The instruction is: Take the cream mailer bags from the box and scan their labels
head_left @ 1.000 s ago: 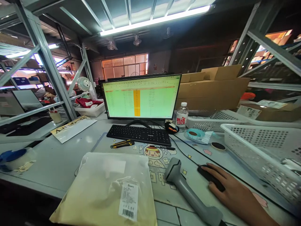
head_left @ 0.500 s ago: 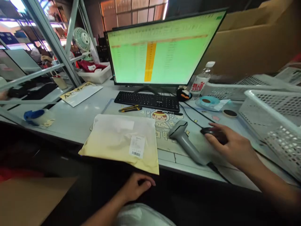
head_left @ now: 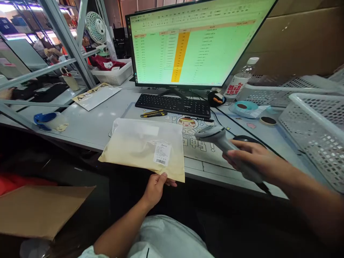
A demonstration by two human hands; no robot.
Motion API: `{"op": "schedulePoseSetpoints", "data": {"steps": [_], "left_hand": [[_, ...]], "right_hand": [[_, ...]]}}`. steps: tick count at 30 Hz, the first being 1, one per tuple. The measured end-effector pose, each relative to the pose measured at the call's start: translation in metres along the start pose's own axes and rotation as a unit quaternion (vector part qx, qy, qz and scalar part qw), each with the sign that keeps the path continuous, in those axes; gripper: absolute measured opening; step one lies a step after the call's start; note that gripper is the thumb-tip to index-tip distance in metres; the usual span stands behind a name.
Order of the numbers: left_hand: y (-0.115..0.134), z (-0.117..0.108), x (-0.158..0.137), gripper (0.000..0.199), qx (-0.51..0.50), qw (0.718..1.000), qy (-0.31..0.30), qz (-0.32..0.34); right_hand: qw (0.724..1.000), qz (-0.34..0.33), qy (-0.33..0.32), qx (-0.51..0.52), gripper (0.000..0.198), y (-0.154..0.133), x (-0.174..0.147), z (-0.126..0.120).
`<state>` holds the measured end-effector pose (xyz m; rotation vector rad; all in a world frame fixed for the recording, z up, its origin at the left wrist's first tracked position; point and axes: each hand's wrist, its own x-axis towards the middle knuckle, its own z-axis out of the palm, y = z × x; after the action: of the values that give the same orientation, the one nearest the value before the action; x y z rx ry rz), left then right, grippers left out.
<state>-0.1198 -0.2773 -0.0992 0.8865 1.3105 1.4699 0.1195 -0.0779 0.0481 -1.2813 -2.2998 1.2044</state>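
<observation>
A frosted plastic bag (head_left: 131,143) with pale yellow contents lies over the desk's front edge. On its right side is a white barcode label (head_left: 162,153). My left hand (head_left: 156,188) pinches the bag's near edge below that label, thumb on top and fingers beneath. A grey barcode scanner (head_left: 215,138) is held by its handle in my right hand (head_left: 249,157), its head tilted toward the bag. Just behind that hand sits a black mouse (head_left: 248,139), partly hidden by it.
Behind the bag are a black keyboard (head_left: 172,106), a yellow-black utility knife (head_left: 153,114) and a monitor (head_left: 199,50) showing a spreadsheet. White baskets (head_left: 317,132), a bottle (head_left: 240,80) and tape (head_left: 245,107) stand right. A cardboard flap (head_left: 43,208) juts out lower left.
My right hand has let go of the mouse and taken up the barcode scanner from the desk. My left hand has risen from below the desk edge and gripped the bag.
</observation>
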Motion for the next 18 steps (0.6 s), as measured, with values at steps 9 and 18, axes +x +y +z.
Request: {"op": "schedulePoseSetpoints", "data": {"steps": [9,18], "left_hand": [[-0.016,-0.001,0.004,0.074,0.015,1.000,0.012,-0.020],[-0.016,-0.018,0.009,0.093,0.018,0.998,0.031,-0.049]], "right_hand": [[0.939,-0.027,-0.307,0.153,0.079,-0.027,-0.035,0.015],[0.995,-0.097,-0.017,-0.034,0.072,-0.011,-0.011,0.021]]}}
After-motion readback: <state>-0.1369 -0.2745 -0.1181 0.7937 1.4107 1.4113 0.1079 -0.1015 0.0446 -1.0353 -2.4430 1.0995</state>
